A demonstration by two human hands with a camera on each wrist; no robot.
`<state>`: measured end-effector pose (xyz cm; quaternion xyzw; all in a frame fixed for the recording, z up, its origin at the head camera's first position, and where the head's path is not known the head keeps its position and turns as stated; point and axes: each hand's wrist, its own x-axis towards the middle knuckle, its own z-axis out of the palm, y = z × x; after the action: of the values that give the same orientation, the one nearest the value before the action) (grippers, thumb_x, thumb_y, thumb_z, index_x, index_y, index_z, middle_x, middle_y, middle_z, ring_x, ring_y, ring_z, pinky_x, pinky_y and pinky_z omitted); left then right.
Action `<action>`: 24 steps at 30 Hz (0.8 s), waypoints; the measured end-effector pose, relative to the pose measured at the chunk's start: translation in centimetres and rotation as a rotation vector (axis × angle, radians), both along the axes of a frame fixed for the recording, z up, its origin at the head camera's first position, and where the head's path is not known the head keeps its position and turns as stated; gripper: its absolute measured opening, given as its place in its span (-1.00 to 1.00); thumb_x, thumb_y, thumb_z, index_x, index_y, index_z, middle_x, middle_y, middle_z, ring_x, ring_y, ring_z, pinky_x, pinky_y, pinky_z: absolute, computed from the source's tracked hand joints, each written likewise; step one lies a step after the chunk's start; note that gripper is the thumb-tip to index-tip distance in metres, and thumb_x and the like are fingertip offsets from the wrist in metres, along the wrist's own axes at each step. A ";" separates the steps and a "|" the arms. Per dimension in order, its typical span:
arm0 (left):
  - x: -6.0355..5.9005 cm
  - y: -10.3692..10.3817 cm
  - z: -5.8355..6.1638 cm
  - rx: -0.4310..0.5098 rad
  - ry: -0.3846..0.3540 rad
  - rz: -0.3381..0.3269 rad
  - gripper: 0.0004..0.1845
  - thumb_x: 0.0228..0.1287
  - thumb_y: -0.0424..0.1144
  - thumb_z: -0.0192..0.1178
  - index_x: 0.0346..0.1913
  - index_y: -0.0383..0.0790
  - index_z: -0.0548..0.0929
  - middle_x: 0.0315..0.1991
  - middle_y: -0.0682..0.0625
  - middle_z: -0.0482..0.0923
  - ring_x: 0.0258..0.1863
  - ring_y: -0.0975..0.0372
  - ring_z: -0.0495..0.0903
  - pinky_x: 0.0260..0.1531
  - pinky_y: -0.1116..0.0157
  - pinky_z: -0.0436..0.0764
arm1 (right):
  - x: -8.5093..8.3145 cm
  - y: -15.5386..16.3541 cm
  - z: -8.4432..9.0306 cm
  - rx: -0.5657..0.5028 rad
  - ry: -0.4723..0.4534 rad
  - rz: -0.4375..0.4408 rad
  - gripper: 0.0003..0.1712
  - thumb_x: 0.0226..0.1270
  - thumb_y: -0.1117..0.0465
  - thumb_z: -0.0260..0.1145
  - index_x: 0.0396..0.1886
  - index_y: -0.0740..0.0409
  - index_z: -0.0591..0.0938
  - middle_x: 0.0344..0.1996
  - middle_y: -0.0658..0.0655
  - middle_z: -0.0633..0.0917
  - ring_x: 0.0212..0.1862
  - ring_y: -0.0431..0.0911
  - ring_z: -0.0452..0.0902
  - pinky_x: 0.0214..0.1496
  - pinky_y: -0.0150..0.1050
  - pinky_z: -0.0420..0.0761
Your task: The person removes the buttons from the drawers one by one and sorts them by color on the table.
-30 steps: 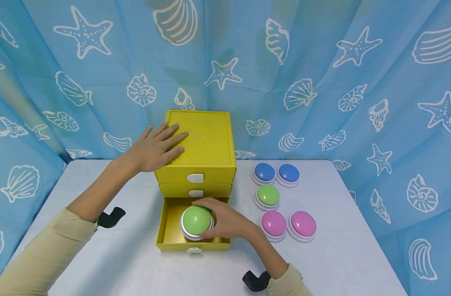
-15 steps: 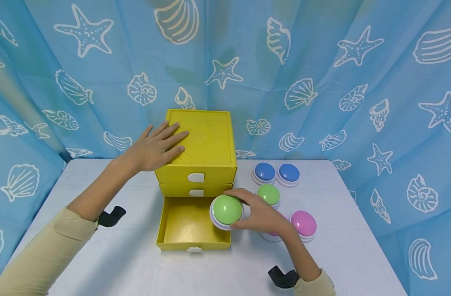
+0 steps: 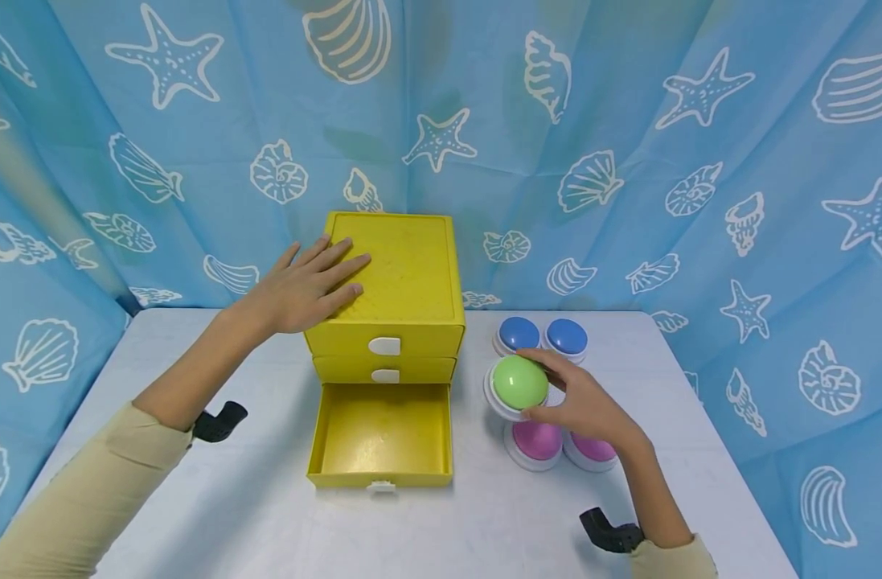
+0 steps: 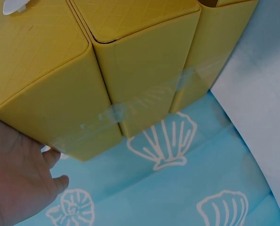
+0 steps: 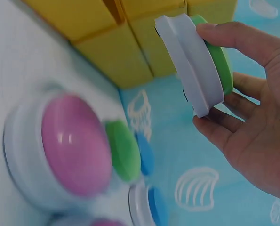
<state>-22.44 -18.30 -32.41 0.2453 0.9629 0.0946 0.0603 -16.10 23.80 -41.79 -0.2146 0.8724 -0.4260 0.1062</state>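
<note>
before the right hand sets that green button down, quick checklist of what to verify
1. Right hand grips the green button firmly: ok.
2. Left hand rests flat on the yellow drawer unit: ok.
3. Bottom drawer open, nothing seen inside: ok.
4. Second green button lies beneath the held one, so that spot is taken: not ok.
5. Pink buttons and blue buttons crowd close: not ok.
6. Whether the held button touches any of them: cannot tell.

Staged recording booth, not a lived-in room. Light-blue cloth backdrop printed with white shells and starfish (image 3: 629,121) closes off 9 through 3 o'clock and hides any walls. Plain white surface (image 3: 267,523) carries only props: a yellow plastic three-drawer box (image 3: 393,293) at 12 o'clock, and coloured dome push-buttons on white bases (image 3: 567,336) at 2 o'clock.
</note>
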 end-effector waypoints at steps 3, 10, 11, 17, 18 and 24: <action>0.0 0.0 0.0 -0.002 -0.001 0.000 -0.32 0.61 0.21 -0.36 0.62 -0.01 0.03 0.61 -0.15 -0.20 0.56 -0.08 -0.33 0.42 -0.20 -0.35 | -0.7 1.8 -0.4 0.014 0.009 -0.023 -0.07 0.14 0.18 0.55 0.49 0.12 0.33 0.38 0.24 0.39 0.39 0.23 0.29 0.35 0.12 0.33; 0.0 0.0 0.0 0.003 -0.006 -0.001 -0.32 0.60 0.22 -0.36 0.62 0.00 0.03 0.61 -0.15 -0.20 0.56 -0.08 -0.34 0.42 -0.20 -0.36 | -2.4 5.6 -1.8 0.031 0.002 -0.077 -0.07 0.16 0.27 0.50 0.49 0.28 0.28 0.37 0.36 0.36 0.37 0.30 0.30 0.32 0.15 0.34; 0.0 0.0 0.0 0.002 -0.006 -0.001 -0.32 0.60 0.22 -0.36 0.62 0.00 0.03 0.61 -0.15 -0.20 0.56 -0.08 -0.34 0.42 -0.20 -0.36 | -2.6 6.1 -2.0 0.031 -0.002 -0.085 -0.08 0.16 0.27 0.50 0.49 0.29 0.27 0.37 0.37 0.35 0.37 0.31 0.29 0.32 0.17 0.34; 0.0 0.0 0.0 0.003 -0.008 0.002 -0.32 0.61 0.21 -0.35 0.62 -0.01 0.03 0.61 -0.15 -0.20 0.56 -0.08 -0.33 0.42 -0.18 -0.37 | -3.6 8.5 -3.6 0.052 -0.038 -0.132 -0.08 0.19 0.22 0.47 0.48 0.33 0.25 0.39 0.44 0.30 0.37 0.37 0.24 0.32 0.24 0.32; 0.0 -0.1 0.0 0.002 -0.008 0.003 -0.32 0.61 0.21 -0.35 0.62 -0.01 0.03 0.61 -0.15 -0.20 0.56 -0.08 -0.33 0.42 -0.18 -0.37 | -3.7 8.8 -3.9 0.063 -0.045 -0.141 -0.08 0.21 0.20 0.47 0.48 0.33 0.25 0.39 0.43 0.31 0.37 0.37 0.24 0.33 0.24 0.32; 0.0 0.0 0.0 -0.006 -0.006 0.004 -0.32 0.60 0.22 -0.37 0.62 0.01 0.02 0.61 -0.14 -0.20 0.56 -0.09 -0.32 0.42 -0.19 -0.36 | -4.4 10.6 -5.9 0.101 -0.098 -0.193 -0.08 0.24 0.12 0.45 0.49 0.30 0.24 0.38 0.44 0.31 0.36 0.39 0.23 0.33 0.28 0.30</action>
<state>-22.46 -18.34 -32.37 0.2431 0.9635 0.0926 0.0637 -20.53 34.44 -47.65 -0.1029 0.9032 -0.3997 0.1178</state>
